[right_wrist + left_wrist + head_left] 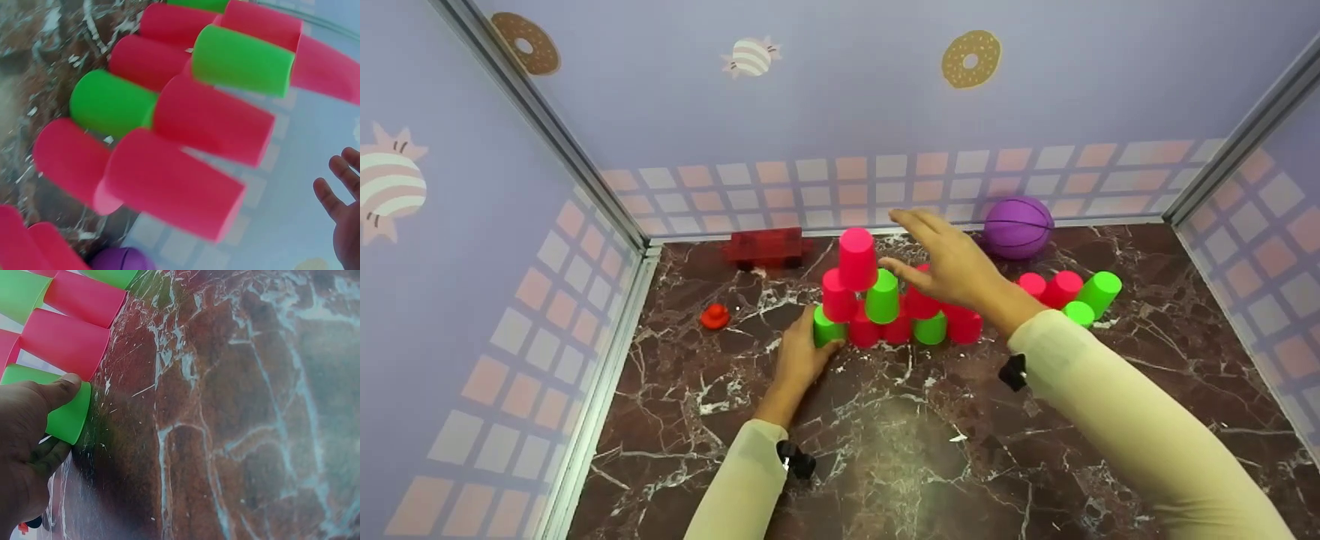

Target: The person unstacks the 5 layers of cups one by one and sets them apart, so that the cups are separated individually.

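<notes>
Pink and green plastic cups stand upside down in a tiered stack. The bottom row starts at the left with a green cup (pixel 828 330); my left hand (pixel 801 356) grips it, the thumb (pixel 64 389) across its front and the fingers around its outer side. Above sits a second row with a pink cup (pixel 838 296), a green cup (pixel 883 297) and more pink ones. A single pink cup (pixel 857 259) tops the left part. My right hand (pixel 956 266) is raised beside the stack's right side, fingers extended and holding nothing; it partly hides the second row in the head view.
More pink and green cups (pixel 1101 294) stand to the right, partly behind the right forearm. A purple ball (pixel 1018 228) rests by the back wall. At the left are a translucent red block-like object (pixel 766 247) and a small orange-red toy (pixel 715 316). Patterned walls enclose the marbled surface.
</notes>
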Demonstrator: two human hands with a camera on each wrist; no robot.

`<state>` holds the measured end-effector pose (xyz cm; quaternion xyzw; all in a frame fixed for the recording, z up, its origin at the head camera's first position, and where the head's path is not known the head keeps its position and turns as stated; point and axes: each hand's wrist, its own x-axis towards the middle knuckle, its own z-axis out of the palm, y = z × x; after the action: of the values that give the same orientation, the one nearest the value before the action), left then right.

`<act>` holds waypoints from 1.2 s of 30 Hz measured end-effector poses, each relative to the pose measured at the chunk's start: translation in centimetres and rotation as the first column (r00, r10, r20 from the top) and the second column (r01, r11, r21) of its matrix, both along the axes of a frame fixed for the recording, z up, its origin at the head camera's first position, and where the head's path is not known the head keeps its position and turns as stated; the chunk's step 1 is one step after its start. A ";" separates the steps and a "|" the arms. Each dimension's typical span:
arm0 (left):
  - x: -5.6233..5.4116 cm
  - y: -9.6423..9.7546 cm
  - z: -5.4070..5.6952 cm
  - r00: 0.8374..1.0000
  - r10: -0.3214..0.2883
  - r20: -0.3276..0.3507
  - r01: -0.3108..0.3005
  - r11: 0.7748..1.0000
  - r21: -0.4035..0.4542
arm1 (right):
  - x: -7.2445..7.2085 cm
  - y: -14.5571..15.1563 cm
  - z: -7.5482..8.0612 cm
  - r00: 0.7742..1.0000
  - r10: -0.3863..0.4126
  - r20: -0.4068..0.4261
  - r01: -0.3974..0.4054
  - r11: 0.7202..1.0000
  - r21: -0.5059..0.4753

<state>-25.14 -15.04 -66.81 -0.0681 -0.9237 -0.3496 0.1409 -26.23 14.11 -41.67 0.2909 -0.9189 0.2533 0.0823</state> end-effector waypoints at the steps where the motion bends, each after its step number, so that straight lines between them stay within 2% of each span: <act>1: -0.1 0.0 0.0 1.000 0.000 0.005 0.000 1.000 0.000 | 0.0 -0.5 0.1 1.000 0.007 0.007 -0.007 1.000 0.005; 10: 0.2 0.3 0.5 1.000 -0.004 0.023 0.003 1.000 0.029 | -0.3 -3.5 0.6 0.996 0.032 0.081 -0.037 0.998 0.057; 17: 0.0 0.3 0.2 1.000 -0.007 0.006 0.006 1.000 0.019 | -0.6 -4.7 0.6 0.993 0.040 0.114 -0.050 0.995 0.087; 19: -0.1 0.3 0.2 1.000 -0.010 -0.003 0.010 1.000 0.022 | -0.7 -4.7 0.5 0.993 0.054 0.106 -0.063 0.995 0.084; 20: 0.3 0.5 1.0 1.000 -0.014 0.008 0.014 0.999 0.031 | -0.7 -4.8 0.4 0.993 0.060 0.101 -0.069 0.994 0.080; 21: 0.2 0.4 1.1 1.000 -0.016 0.013 0.015 0.999 0.032 | -0.7 -4.8 0.3 0.993 0.065 0.095 -0.072 0.995 0.076; 26: 0.1 0.4 0.8 0.998 -0.001 0.058 0.000 1.000 0.009 | -0.8 -4.7 0.2 0.993 0.075 0.086 -0.079 0.996 0.043; 27: -0.3 0.3 0.0 0.998 0.004 0.055 -0.004 1.000 -0.002 | -0.8 -4.6 0.3 0.993 0.074 0.088 -0.078 0.996 0.040; 36: 0.1 0.2 0.3 0.998 0.021 0.052 -0.022 1.000 0.007 | -0.9 -2.8 1.0 0.996 0.038 0.086 -0.042 0.998 0.043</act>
<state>-25.02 -14.84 -66.55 -0.0484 -0.9264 -0.3532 0.1208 -27.15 11.28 -40.70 0.2998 -0.9210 0.2466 0.0313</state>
